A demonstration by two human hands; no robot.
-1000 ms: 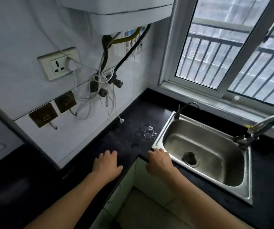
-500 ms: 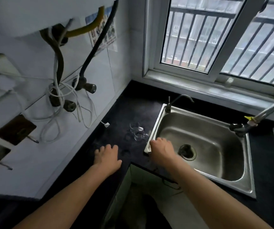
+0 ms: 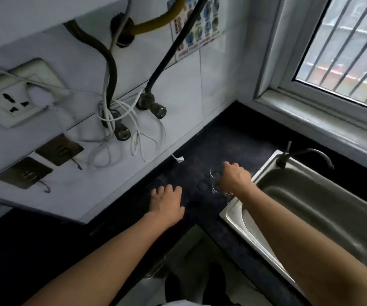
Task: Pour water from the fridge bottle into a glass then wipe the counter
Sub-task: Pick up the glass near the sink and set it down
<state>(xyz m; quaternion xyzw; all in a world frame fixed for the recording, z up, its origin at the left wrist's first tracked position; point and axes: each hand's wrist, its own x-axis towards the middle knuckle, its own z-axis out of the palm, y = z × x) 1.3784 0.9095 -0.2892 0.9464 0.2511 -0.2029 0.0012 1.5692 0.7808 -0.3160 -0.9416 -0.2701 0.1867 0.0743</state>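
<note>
A: Two clear glasses stand on the black counter, the sink at their 3 o'clock. Where are our hands?
B: Our left hand lies flat on the counter, fingers relaxed, at the glasses' 8 o'clock. Our right hand, fingers curled, is at the glasses; we cannot tell whether it grips one.

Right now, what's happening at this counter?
A person stands at a black counter beside a steel sink. The right hand is over the clear glasses by the sink's left rim, fingers curled down; whether it grips one is unclear. The left hand rests on the counter, holding nothing. No bottle is in view.
</note>
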